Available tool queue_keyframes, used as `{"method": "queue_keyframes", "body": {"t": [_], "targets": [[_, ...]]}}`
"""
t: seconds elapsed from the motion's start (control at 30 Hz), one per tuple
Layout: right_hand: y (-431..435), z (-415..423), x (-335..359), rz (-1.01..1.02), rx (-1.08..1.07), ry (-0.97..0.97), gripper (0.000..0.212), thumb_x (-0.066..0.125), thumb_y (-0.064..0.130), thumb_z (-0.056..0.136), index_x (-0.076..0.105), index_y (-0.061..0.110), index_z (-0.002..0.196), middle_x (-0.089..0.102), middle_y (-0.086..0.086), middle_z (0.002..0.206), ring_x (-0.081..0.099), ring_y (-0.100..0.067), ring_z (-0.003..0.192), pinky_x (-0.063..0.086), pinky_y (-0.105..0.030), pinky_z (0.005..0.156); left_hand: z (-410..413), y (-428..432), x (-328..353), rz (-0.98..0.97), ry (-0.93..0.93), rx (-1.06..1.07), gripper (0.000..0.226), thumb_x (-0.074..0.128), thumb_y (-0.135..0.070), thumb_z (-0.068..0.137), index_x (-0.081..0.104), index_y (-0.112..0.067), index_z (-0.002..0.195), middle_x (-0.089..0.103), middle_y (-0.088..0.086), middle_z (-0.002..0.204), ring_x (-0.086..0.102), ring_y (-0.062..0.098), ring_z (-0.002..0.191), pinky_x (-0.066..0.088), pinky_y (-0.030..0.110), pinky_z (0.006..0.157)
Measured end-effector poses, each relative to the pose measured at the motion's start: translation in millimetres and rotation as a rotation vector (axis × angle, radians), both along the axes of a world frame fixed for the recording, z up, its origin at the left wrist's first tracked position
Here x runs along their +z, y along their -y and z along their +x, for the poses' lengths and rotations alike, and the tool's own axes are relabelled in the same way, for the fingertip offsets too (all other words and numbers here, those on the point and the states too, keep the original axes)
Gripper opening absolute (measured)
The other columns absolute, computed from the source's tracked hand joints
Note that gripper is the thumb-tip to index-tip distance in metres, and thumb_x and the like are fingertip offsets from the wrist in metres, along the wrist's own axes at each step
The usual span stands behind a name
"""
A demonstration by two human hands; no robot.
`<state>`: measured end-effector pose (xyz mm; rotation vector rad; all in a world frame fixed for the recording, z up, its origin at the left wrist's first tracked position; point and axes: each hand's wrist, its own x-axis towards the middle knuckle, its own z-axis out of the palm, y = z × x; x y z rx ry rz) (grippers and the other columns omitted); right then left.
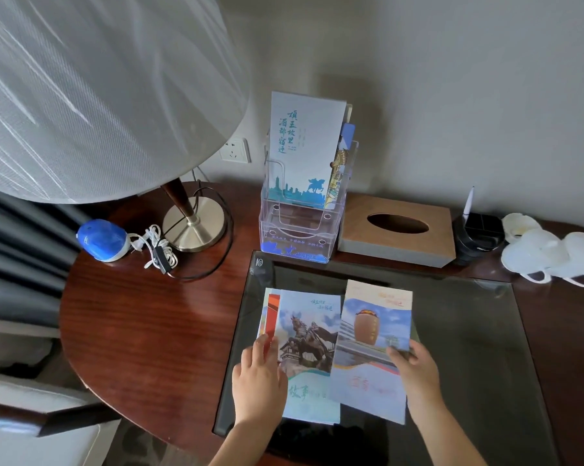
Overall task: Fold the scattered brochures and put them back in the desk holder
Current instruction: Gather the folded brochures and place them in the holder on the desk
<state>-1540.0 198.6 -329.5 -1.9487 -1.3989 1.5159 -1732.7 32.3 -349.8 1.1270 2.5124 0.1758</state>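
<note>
An unfolded brochure [312,344] lies on the dark glass desk mat [469,348], showing a horse-statue panel and a jar panel [373,344] that is lifted along the fold. My left hand [258,381] presses on the brochure's left edge. My right hand [415,371] grips the right edge of the jar panel. The clear acrylic desk holder [300,227] stands behind the mat, with a tall pale-blue brochure [304,146] and another folded one upright in its back tier.
A wooden tissue box [398,230] sits right of the holder, then a black pen cup [477,235] and white masks [549,253]. At left stand a lamp [193,227], a blue device [102,240] with cord, and a wall socket [235,150].
</note>
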Motion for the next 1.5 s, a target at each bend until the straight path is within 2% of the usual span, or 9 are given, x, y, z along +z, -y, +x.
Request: {"method": "queue_keyframes", "body": {"t": [0.23,0.37,0.5,0.6,0.77,1.07,1.27,1.4,1.5], "targets": [[-23,51,-12,0.016,0.041,0.23,0.026,0.067,0.016,0.087,0.054,0.007,0.107,0.063,-0.016,0.109,0.059,-0.016,0.084,0.047,-0.031,0.069,5,-2,-3,-0.009,-0.007,-0.024,0.057,0.042,-0.037,0.093,0.025,-0.026,0.146,0.026,-0.009,0.151,0.033,0.015,0.132,0.039,0.027,0.103],[-2,23,-10,0.414,0.041,0.561,0.058,0.077,0.021,0.078,0.05,0.004,0.127,0.053,-0.02,0.129,0.048,-0.035,0.118,0.045,-0.049,0.094,3,-2,-4,0.01,0.008,-0.017,0.056,0.045,-0.032,0.092,0.029,-0.026,0.144,0.028,-0.007,0.149,0.036,0.015,0.129,0.043,0.027,0.099],[46,-35,-1,0.381,0.189,0.229,0.042,0.074,0.037,0.078,0.054,0.017,0.109,0.063,0.0,0.103,0.061,-0.017,0.09,0.043,-0.018,0.07,1,-2,1,0.077,0.068,0.073,0.054,0.055,-0.033,0.088,0.04,-0.027,0.14,0.033,-0.002,0.146,0.033,0.023,0.13,0.042,0.036,0.101],[73,-71,-13,0.04,0.289,0.165,0.045,0.074,0.05,0.074,0.052,0.019,0.098,0.064,0.005,0.085,0.062,-0.011,0.075,0.048,-0.021,0.062,-4,-6,2,0.16,0.263,0.317,0.057,0.06,-0.027,0.088,0.039,-0.022,0.14,0.033,0.006,0.144,0.029,0.029,0.131,0.037,0.04,0.101],[70,-72,-23,0.06,0.282,0.24,0.036,0.075,0.036,0.078,0.047,0.019,0.063,0.046,0.005,0.054,0.044,-0.011,0.05,0.029,-0.023,0.047,-24,-9,0,0.164,0.337,0.448,0.051,0.06,-0.02,0.09,0.042,-0.02,0.137,0.04,0.007,0.138,0.036,0.027,0.129,0.043,0.041,0.096],[16,2,1,0.169,-0.15,-0.044,0.01,0.076,0.008,0.078,0.067,0.01,0.072,0.07,-0.003,0.069,0.063,-0.012,0.063,0.044,-0.021,0.058,-22,-6,-4,0.187,0.288,0.377,0.053,0.059,-0.024,0.09,0.039,-0.025,0.139,0.041,0.004,0.137,0.037,0.024,0.127,0.048,0.038,0.084],[-10,60,-18,0.126,-0.082,0.227,0.015,0.072,0.016,0.082,0.062,0.012,0.073,0.072,-0.01,0.079,0.065,-0.02,0.066,0.039,-0.027,0.048,-16,-9,-1,0.227,0.114,0.176,0.052,0.07,-0.034,0.082,0.051,-0.023,0.13,0.052,-0.002,0.122,0.048,0.017,0.112,0.053,0.03,0.081],[-4,54,-20,0.249,-0.127,0.417,0.041,0.077,0.025,0.077,0.06,0.008,0.11,0.065,-0.008,0.104,0.061,-0.025,0.092,0.051,-0.036,0.068,-9,-12,-1,0.145,0.161,0.2,0.054,0.063,-0.039,0.086,0.045,-0.023,0.134,0.047,-0.002,0.126,0.047,0.014,0.116,0.053,0.029,0.087],[25,30,-12,0.455,-0.118,0.392,0.03,0.078,0.025,0.075,0.063,0.015,0.098,0.064,-0.003,0.092,0.06,-0.028,0.09,0.05,-0.038,0.072,-7,-14,1,0.11,0.165,0.217,0.052,0.06,-0.037,0.087,0.042,-0.024,0.135,0.046,-0.003,0.13,0.046,0.015,0.118,0.05,0.032,0.093]]}}
